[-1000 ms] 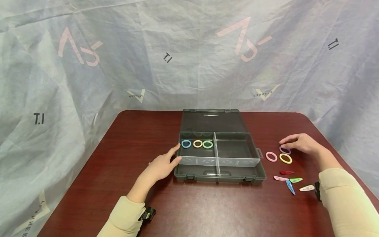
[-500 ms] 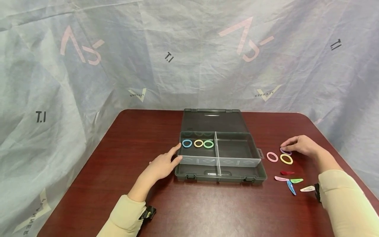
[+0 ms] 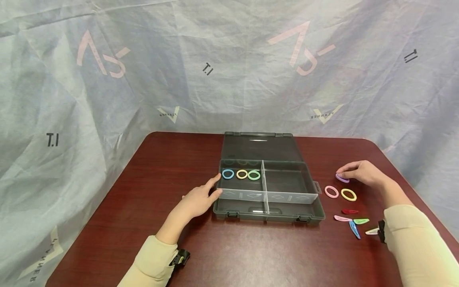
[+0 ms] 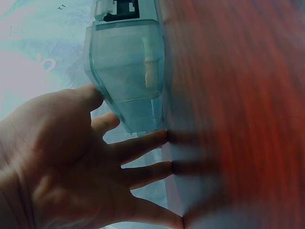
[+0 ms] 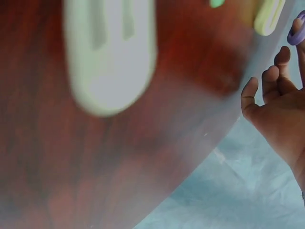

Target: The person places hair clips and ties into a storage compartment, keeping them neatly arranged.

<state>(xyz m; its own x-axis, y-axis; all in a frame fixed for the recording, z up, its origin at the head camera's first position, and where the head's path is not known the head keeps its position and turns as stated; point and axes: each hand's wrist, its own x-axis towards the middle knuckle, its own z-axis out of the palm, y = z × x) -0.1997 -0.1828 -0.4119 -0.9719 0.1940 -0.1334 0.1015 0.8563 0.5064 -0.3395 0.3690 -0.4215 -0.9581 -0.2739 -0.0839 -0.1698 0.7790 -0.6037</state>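
Observation:
My right hand [image 3: 365, 174] pinches a purple hair tie [image 3: 343, 179] between thumb and finger, tilted above the table; the right wrist view shows this tie [image 5: 296, 34] at its edge. Below it lie a pink hair tie [image 3: 331, 192] and a yellow hair tie [image 3: 348, 195]. My left hand [image 3: 197, 200] has its fingers spread, with thumb and index finger touching the left side of a grey see-through divided box [image 3: 276, 218]. In the box's back left compartment sit a blue hair tie [image 3: 228, 174], a pale yellow one [image 3: 242, 174] and a green one [image 3: 254, 175].
Right of the box lie several snap hair clips: red [image 3: 350, 211], pink [image 3: 342, 218], green [image 3: 361, 221], blue [image 3: 354, 230] and white [image 3: 371, 231], the white one partly behind the right wrist strap. The box's lid [image 3: 259, 147] stands raised at the back. A grey cloth [image 3: 229, 79] hangs behind the table.
My right hand has lifted the purple hair tie off the table and drawn it slightly left, away from the yellow one. My left hand stays at the box's side.

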